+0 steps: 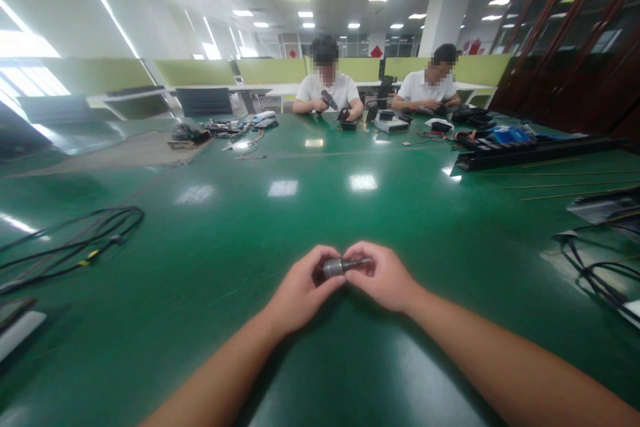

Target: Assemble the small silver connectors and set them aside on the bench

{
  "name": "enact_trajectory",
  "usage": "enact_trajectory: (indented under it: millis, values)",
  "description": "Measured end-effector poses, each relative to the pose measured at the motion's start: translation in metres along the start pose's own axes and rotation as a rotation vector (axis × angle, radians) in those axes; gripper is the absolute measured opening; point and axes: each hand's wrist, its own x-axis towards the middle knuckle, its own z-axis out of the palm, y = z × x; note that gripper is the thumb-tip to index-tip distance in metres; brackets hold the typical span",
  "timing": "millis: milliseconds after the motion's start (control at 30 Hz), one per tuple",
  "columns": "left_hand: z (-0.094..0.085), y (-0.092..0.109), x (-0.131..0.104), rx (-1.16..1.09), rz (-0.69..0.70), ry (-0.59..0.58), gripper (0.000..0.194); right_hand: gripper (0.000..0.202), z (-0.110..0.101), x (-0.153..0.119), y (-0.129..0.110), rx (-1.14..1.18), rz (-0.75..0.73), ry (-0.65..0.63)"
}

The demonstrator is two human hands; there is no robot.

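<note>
A small grey metal cylinder with a thin shaft [334, 268] is held sideways just above the green table, between both hands. My left hand [305, 287] closes its thumb and fingers around the thick end. From the other side, my right hand [383, 277] pinches the thin shaft, whose tip points right. The fingertips of the two hands nearly meet at the middle of the part. Fingers hide some of the thick end and part of the shaft.
Black cables [107, 237] lie coiled on the left; more cables [583, 260] lie right. A long black rail [525, 155] and blue items [510, 135] sit at the back right. Across the table [240, 213], one person [327, 90] holds a power drill [329, 100]; another person [427, 90] sits beside.
</note>
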Motion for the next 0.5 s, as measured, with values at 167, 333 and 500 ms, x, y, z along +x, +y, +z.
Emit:
enact_trajectory:
  millis: [167,333,500]
  values:
    - [0.0006,-0.0001,0.0009,0.0,0.009,0.0,0.022,0.016,-0.0008,0.0011,0.0004,-0.017,-0.006,-0.001]
    - [0.0007,-0.0011,0.0002,0.004,-0.001,0.003,0.022,0.014,-0.0008,0.0021,0.0001,-0.02,-0.005,-0.011]
    - [0.0005,-0.0009,-0.0002,0.003,0.003,0.013,0.021,0.012,0.0002,0.0019,0.0022,-0.005,0.009,-0.008]
